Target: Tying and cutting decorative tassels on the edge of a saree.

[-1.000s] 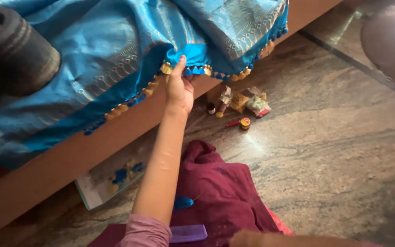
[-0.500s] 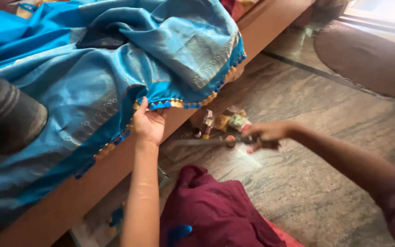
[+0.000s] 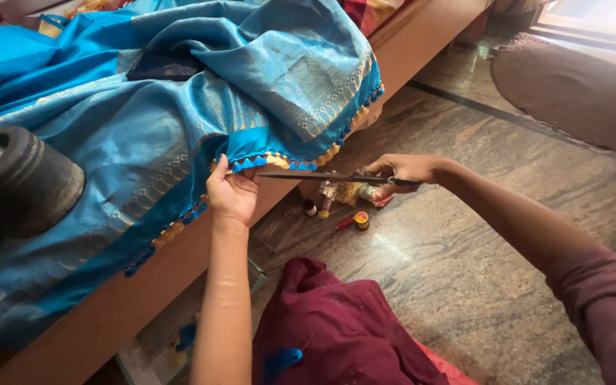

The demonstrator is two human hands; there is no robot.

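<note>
The blue cloth lay spread over the wooden platform, and its tasselled edge hung over the platform's front rim. That edge ran diagonally from lower left to upper right, trimmed in alternating blue and gold tassels. A dark round object rested on the cloth at the far left.

Open room lay to the right of the platform: the stone floor was bare across most of its width, up to a brown mat at the upper right. Close against the platform base, small thread spools and packets occupied the floor directly below my right hand. A maroon garment covered my lap at the bottom.

My left hand was raised to the hanging edge, its fingers pinched together on the tasselled edge, with the thumb in front of the cloth. My right hand held the scissors by the handles, fingers closed through and around them. The blades pointed left and lay nearly level, just below the tassels. The blade tips reached to just beside my left fingers, not touching them. Whether the blades themselves were parted I could not tell.
</note>
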